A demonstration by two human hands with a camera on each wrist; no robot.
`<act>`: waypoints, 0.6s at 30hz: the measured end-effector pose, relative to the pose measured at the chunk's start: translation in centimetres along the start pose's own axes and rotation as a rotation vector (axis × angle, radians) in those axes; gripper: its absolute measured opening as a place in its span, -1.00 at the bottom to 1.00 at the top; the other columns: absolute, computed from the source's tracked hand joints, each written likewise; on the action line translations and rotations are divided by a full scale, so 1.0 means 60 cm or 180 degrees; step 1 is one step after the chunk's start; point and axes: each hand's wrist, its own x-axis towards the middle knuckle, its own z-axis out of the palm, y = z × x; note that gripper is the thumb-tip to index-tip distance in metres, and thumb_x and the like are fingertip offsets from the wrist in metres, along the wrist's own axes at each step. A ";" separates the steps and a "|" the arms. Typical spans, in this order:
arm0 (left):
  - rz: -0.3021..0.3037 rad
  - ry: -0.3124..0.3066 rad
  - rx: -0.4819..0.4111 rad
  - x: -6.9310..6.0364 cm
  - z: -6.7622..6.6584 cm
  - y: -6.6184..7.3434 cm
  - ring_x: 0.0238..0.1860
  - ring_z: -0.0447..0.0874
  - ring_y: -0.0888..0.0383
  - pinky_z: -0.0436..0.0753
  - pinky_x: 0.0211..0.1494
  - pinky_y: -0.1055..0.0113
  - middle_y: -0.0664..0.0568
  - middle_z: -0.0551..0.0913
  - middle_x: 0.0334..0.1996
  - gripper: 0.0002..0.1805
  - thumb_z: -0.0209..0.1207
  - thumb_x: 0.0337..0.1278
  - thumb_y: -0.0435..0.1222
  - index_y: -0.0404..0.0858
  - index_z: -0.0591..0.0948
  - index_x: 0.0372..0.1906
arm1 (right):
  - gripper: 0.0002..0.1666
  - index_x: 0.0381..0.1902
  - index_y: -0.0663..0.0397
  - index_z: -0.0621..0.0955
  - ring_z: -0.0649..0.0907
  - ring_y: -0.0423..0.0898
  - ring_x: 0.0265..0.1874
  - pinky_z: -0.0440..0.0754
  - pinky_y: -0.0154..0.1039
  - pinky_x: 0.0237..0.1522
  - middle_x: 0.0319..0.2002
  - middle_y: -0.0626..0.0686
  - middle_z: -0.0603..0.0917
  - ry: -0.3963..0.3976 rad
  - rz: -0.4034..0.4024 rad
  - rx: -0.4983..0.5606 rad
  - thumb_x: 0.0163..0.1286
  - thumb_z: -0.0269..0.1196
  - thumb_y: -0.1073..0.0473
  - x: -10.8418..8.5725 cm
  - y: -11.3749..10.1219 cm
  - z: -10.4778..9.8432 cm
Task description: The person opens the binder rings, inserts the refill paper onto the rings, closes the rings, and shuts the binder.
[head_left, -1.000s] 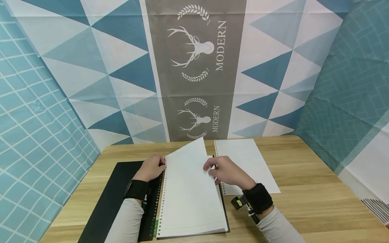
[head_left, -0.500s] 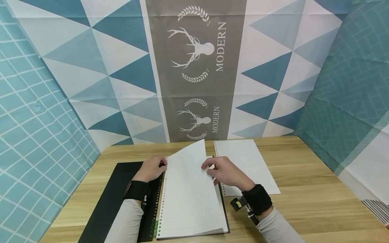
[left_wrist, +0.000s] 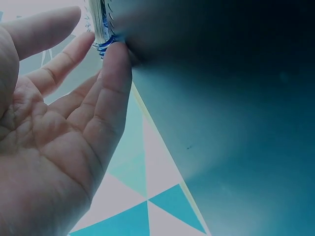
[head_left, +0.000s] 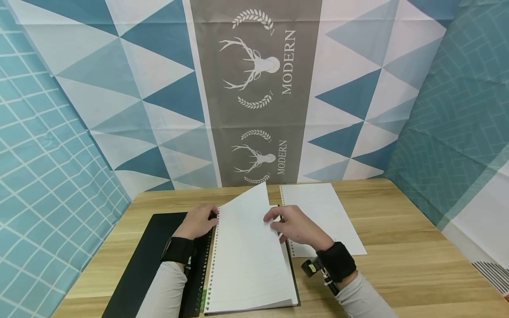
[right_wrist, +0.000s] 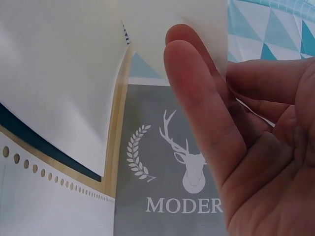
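Note:
An open notebook with a black cover (head_left: 145, 254) lies on the table, its white pages to the right. The right hand (head_left: 300, 226) pinches the right edge of a white sheet (head_left: 246, 256), which is raised and bent at its upper part. In the right wrist view the sheet (right_wrist: 147, 19) passes between the thumb and fingers of the right hand (right_wrist: 246, 147). At the upper end of the spine, the left hand (head_left: 195, 221) touches the punched edge. The left wrist view has the fingers of the left hand (left_wrist: 59, 123) extended, a fingertip against the blue binding (left_wrist: 102, 45).
A loose punched sheet (head_left: 322, 212) lies flat to the right of the notebook, partly behind the right hand. The wooden table (head_left: 397, 265) extends to the right. Patterned cloth (head_left: 258, 106) hangs behind the table and on both sides.
The right hand has shifted slightly left with the sheet's edge, and the sheet's lower right corner stands a little higher. The left hand has stayed almost still.

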 end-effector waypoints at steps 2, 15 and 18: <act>-0.0003 -0.0004 0.0007 0.000 0.000 0.000 -0.11 0.62 -0.02 0.61 0.05 -0.01 -0.16 0.69 -0.01 -0.74 0.25 0.35 -0.29 -0.24 0.62 0.07 | -0.70 0.01 0.14 0.70 0.65 -0.08 -0.55 0.76 -0.17 -0.44 -0.04 0.16 0.67 -0.0014 -0.0014 0.0006 0.46 0.10 0.40 0.001 -0.001 0.003; 0.0016 -0.0029 0.0086 0.001 0.003 -0.003 -0.03 0.63 -0.06 0.60 0.11 -0.05 -0.17 0.68 0.08 -0.69 0.22 0.37 -0.25 -0.22 0.60 0.14 | -0.68 0.05 0.15 0.69 0.64 -0.06 -0.60 0.75 -0.18 -0.45 -0.03 0.16 0.68 0.0023 -0.0052 -0.0036 0.48 0.07 0.38 -0.002 -0.004 0.000; 0.0006 -0.0028 0.0102 0.001 0.004 -0.004 -0.02 0.63 -0.06 0.60 0.12 -0.05 -0.17 0.67 0.08 -0.67 0.22 0.37 -0.25 -0.23 0.59 0.16 | -0.69 0.04 0.14 0.69 0.65 -0.05 -0.58 0.74 -0.20 -0.44 -0.04 0.15 0.67 0.0021 -0.0046 -0.0038 0.49 0.09 0.37 -0.001 -0.002 0.000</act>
